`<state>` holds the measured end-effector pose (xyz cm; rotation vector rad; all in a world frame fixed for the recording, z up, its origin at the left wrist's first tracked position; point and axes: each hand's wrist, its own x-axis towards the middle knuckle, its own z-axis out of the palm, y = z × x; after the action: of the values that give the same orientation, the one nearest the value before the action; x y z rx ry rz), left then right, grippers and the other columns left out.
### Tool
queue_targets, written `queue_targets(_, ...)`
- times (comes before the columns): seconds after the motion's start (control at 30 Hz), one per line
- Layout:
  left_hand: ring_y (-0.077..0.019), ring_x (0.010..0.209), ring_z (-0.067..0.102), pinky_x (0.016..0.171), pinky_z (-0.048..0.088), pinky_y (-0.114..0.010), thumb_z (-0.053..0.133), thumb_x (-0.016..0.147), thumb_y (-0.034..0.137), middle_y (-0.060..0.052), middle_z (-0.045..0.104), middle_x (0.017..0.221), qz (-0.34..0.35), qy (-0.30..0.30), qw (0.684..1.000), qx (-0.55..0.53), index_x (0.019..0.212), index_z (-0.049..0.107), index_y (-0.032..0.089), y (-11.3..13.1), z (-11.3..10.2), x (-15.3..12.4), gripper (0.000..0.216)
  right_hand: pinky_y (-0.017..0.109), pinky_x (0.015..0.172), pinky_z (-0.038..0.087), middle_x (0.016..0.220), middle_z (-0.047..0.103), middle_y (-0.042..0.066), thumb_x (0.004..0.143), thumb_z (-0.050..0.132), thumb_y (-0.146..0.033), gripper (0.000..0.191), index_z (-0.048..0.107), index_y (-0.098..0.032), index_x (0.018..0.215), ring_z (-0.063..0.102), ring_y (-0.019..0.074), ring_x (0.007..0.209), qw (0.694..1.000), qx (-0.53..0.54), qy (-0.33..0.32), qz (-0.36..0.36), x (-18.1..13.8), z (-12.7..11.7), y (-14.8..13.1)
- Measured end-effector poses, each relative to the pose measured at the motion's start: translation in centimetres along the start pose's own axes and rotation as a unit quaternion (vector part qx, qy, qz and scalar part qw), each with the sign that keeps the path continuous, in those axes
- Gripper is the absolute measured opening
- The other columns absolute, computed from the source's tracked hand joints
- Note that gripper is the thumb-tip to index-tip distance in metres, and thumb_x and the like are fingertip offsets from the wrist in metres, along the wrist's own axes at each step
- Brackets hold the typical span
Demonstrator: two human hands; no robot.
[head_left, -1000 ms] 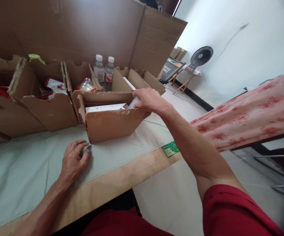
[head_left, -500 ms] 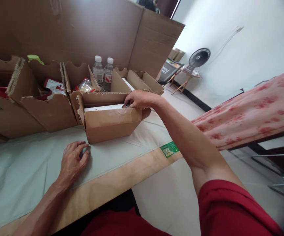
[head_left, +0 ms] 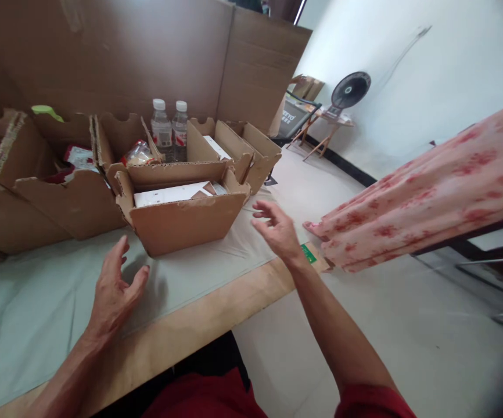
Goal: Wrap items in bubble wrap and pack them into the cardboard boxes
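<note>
A small open cardboard box [head_left: 182, 223] stands on the table's grey cover, with a white carton [head_left: 168, 194] lying inside it. My left hand [head_left: 114, 287] hovers just left of the box, fingers apart and empty. Off the box's right end, my right hand [head_left: 277, 229] is raised with its fingers spread, holding nothing. Neither hand touches the box.
Several more open cardboard boxes [head_left: 60, 197] line the back, holding packets; two water bottles [head_left: 171, 130] stand behind. A tall cardboard sheet [head_left: 147, 58] backs the table. A pink flowered cloth [head_left: 430, 191] hangs at right, a fan [head_left: 347, 93] stands by the wall, and a green label [head_left: 308, 253] lies at the table's corner.
My right hand has come out of the box and drawn back to its right, now open. My left hand has lifted off the table cover. The view shifted slightly.
</note>
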<state>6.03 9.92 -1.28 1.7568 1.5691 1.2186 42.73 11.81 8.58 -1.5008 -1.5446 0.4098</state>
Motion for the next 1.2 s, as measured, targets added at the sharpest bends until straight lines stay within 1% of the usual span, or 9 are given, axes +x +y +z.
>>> queue_targets(0.1,-0.0397,0.153,0.045,0.116,0.049,-0.065,0.069,0.090,0.048,-0.016,0.035,0.172,-0.003,0.014,0.998,-0.056,0.169,0.020,0.037,1.7,0.6,1.2,0.094,0.039,0.081,0.060,0.144,0.067,0.018,0.078,0.076,-0.043,0.076,0.054,-0.021,0.147,0.069,0.0299,0.121,0.997,0.045,-0.068,-0.004,0.5,3.9,1.2)
queue_targets(0.33,-0.0306,0.139,0.058,0.116,0.051,-0.055,0.070,0.085,0.042,-0.015,0.050,0.158,-0.012,-0.024,0.988,-0.155,0.161,0.033,0.031,4.3,2.2,1.1,0.085,0.042,0.088,0.059,0.124,0.075,0.012,0.084,0.070,-0.048,0.058,0.059,-0.021,0.133,0.069,0.0274,0.106,0.995,0.084,-0.058,0.000,-0.9,7.0,0.0)
queue_targets(0.53,-0.0334,0.143,0.055,0.124,0.043,-0.063,0.069,0.092,0.046,-0.009,0.050,0.160,-0.086,0.023,0.989,-0.122,0.157,0.038,0.036,5.1,-4.9,-6.4,0.072,0.044,0.093,0.061,0.122,0.076,0.009,0.090,0.071,-0.044,0.044,0.062,-0.024,0.129,0.071,0.0272,0.106,0.988,0.125,-0.089,-0.030,-6.0,8.5,-5.6)
queue_targets(0.63,-0.0345,0.155,0.044,0.128,0.040,-0.064,0.070,0.094,0.044,0.001,0.049,0.163,-0.094,0.107,0.985,-0.094,0.153,0.042,0.043,7.3,-9.1,-5.9,0.065,0.044,0.099,0.061,0.134,0.072,0.009,0.093,0.072,-0.043,0.060,0.054,-0.027,0.147,0.069,0.0281,0.116,0.984,0.102,-0.127,-0.065,-4.7,10.5,-10.1)
queue_targets(0.7,-0.0321,0.156,0.042,0.124,0.044,-0.062,0.066,0.097,0.042,0.006,0.049,0.163,-0.063,0.144,0.985,-0.075,0.148,0.043,0.044,9.3,-9.9,-4.0,0.055,0.043,0.100,0.061,0.136,0.070,0.009,0.094,0.072,-0.043,0.066,0.048,-0.027,0.153,0.067,0.0278,0.119,0.985,0.089,-0.121,-0.090,-3.1,10.4,-11.8)
queue_targets(0.8,-0.0292,0.146,0.053,0.114,0.053,-0.055,0.069,0.095,0.037,-0.001,0.053,0.158,0.007,0.111,0.987,-0.113,0.143,0.044,0.035,11.3,-7.6,-1.8,0.054,0.043,0.095,0.062,0.130,0.070,0.010,0.097,0.068,-0.047,0.059,0.051,-0.024,0.149,0.068,0.0276,0.116,0.989,0.077,-0.054,-0.113,-2.2,7.5,-10.8)
queue_targets(0.97,-0.0265,0.131,0.062,0.113,0.053,-0.048,0.073,0.090,0.033,-0.011,0.059,0.147,0.019,0.045,0.987,-0.155,0.148,0.046,0.027,9.5,-4.2,-4.8,0.065,0.045,0.085,0.061,0.108,0.072,0.008,0.091,0.076,-0.048,0.046,0.063,-0.025,0.128,0.070,0.0262,0.097,0.992,0.059,0.043,-0.103,-5.1,4.4,-7.2)
queue_targets(1.07,-0.0244,0.127,0.064,0.111,0.053,-0.042,0.080,0.085,0.030,-0.009,0.064,0.140,-0.063,0.116,0.979,-0.157,0.142,0.054,0.027,7.0,-7.3,-6.7,0.062,0.044,0.089,0.062,0.110,0.074,0.007,0.091,0.075,-0.044,0.045,0.063,-0.024,0.130,0.070,0.0250,0.097,0.987,0.096,-0.055,-0.113,-6.5,8.1,-9.0)
queue_targets(1.2,-0.0209,0.120,0.064,0.103,0.057,-0.036,0.086,0.078,0.025,-0.005,0.069,0.130,0.000,0.220,0.965,-0.145,0.139,0.058,0.027,6.4,-10.5,-4.8,0.067,0.046,0.097,0.061,0.125,0.072,0.008,0.093,0.073,-0.047,0.054,0.057,-0.026,0.141,0.068,0.0260,0.109,0.974,0.152,-0.098,-0.139,-5.2,11.4,-12.0)
